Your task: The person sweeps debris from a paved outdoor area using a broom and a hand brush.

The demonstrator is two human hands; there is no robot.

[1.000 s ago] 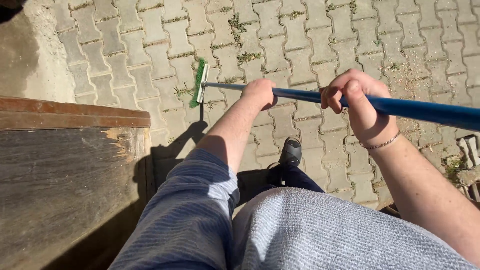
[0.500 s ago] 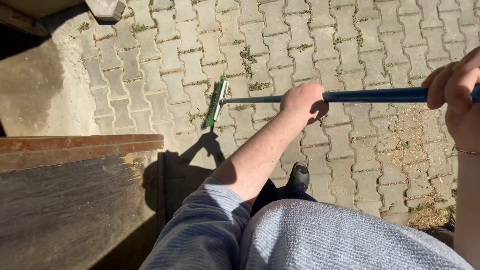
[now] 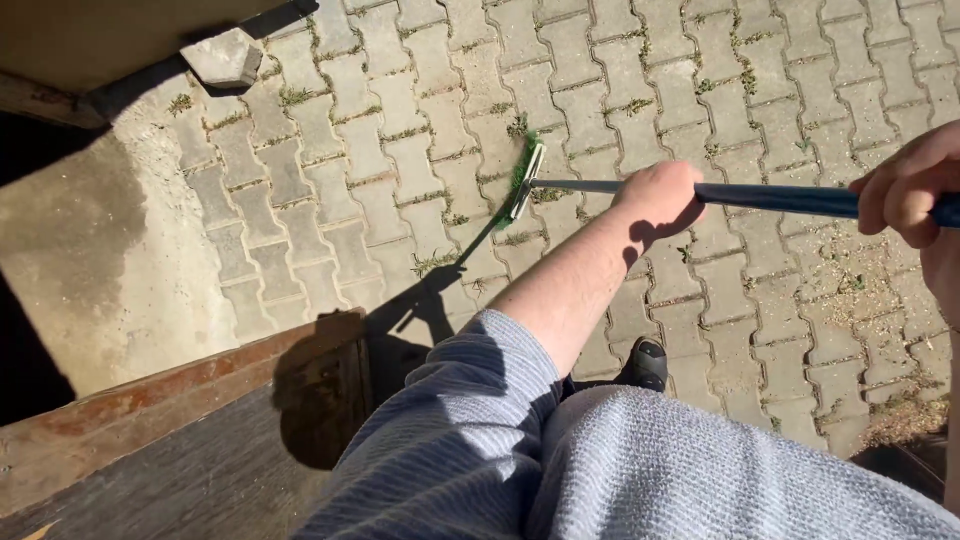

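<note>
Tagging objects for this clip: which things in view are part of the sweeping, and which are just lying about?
In use:
left hand gripping the blue broom handle
right hand gripping the same handle farther back
green broom head on the paving stones

Lying about:
loose stone block
wooden board
scattered debris

The broom (image 3: 521,178) is showing green bristles and a blue stick, the sleeve (image 3: 455,440) is wearing blue-grey stripes, and the grey paving stones (image 3: 400,130) are making a zigzag pattern.
</note>
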